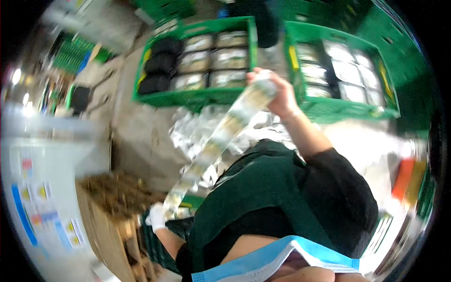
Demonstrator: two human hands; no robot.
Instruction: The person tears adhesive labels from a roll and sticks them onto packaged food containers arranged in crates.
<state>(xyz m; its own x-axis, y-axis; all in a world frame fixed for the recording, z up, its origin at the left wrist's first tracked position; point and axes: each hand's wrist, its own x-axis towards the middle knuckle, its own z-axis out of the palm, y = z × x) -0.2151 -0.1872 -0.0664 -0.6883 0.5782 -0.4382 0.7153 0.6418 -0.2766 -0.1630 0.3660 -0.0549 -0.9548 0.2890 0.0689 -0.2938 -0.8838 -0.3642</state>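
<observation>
At the lower edge of the view, a blue face mask (282, 258) and a dark green top (263, 202) fill the foreground and hide the person's body and much of the left arm. The whole picture is blurred and bent by the lens, so print on the packets cannot be read. A long strip of joined packets (221, 131) is stretched from about one o'clock down to seven o'clock. It looks silvery with pale yellow-green panels repeated along its length. Its upper end is gripped by the right hand (277, 94), whose fingers are curled closed around it. Its lower end is held at the left hand (157, 216), which wears a white glove; how tightly those fingers are closed cannot be told. Behind the strip, a heap of loose silvery packets (197, 127) is seen, and beyond it two green crates (188, 96) (338, 108) filled with packed trays.
</observation>
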